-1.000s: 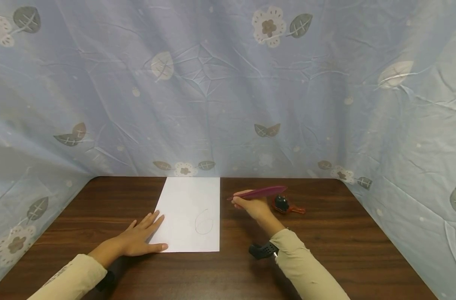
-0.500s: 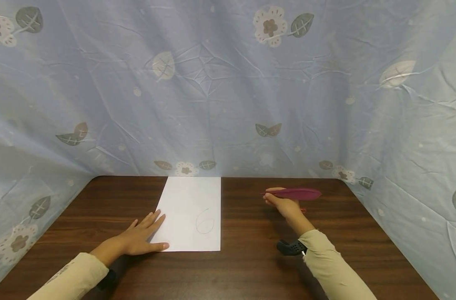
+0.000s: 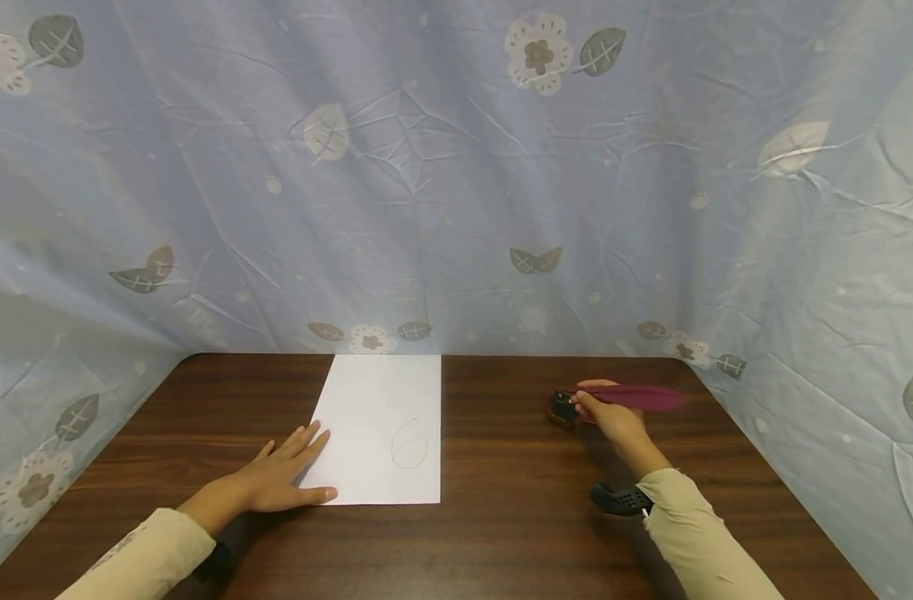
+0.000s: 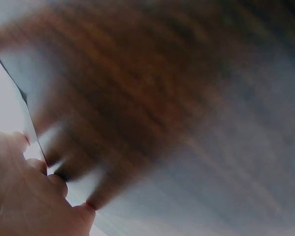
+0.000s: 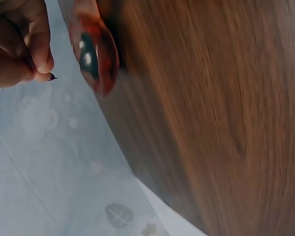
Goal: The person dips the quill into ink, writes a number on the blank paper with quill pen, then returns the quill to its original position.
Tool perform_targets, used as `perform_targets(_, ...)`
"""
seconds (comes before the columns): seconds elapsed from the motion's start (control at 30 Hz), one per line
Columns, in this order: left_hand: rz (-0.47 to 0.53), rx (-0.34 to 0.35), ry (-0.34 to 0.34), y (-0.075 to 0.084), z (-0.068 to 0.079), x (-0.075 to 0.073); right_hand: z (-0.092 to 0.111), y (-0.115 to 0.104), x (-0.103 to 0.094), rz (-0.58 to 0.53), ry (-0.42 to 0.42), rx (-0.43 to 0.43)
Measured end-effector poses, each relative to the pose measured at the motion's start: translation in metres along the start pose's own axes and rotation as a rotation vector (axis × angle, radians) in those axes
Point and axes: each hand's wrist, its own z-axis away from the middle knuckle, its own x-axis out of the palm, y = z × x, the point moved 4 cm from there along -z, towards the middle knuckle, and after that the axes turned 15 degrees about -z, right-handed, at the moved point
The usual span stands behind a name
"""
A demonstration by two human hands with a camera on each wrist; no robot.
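My left hand (image 3: 272,477) lies flat with fingers spread, resting on the left edge of a white sheet of paper (image 3: 374,392). A thin pencil-like outline resembling a 6 is drawn on its lower right. To the right, my right hand (image 3: 617,425) pinches a purple feather quill (image 3: 651,397), its plume pointing right. The quill's dark tip (image 5: 52,77) pokes out past the fingertips in the right wrist view. Just beside that hand sits a small dark bottle (image 3: 561,406) in a red, spoon-like holder (image 5: 110,54); the hand covers the holder's handle in the head view.
Everything sits on a dark brown wooden table (image 3: 471,550). A pale blue cloth (image 3: 426,208) with leaf and flower prints hangs behind it and along both sides. A black band (image 3: 620,500) shows at the right wrist.
My right hand has moved right with the quill, from near the paper, past the dark bottle, to its right side. My left hand and the paper stay put.
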Motion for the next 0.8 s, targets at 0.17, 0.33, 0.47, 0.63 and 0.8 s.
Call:
perform_targets(0.17,0.009,-0.003,0.003,0.000,0.001,-0.001,0.000,0.000,-0.016,-0.042,0.008,-0.014)
perform_targets(0.33,0.002,-0.006,-0.001,0.000,0.001,-0.001,0.001,-0.003,-0.030,0.187,-0.011,-0.083)
perform_targets(0.47,0.004,-0.004,-0.001,0.000,0.000,-0.001,0.002,-0.006,-0.037,0.413,-0.047,-0.170)
perform_targets(0.63,0.010,0.009,0.012,-0.002,0.000,0.001,0.004,-0.005,-0.042,0.563,-0.064,-0.318)
perform_targets(0.8,0.008,0.007,0.008,-0.005,-0.001,0.005,0.008,-0.007,-0.043,0.555,-0.105,-0.453)
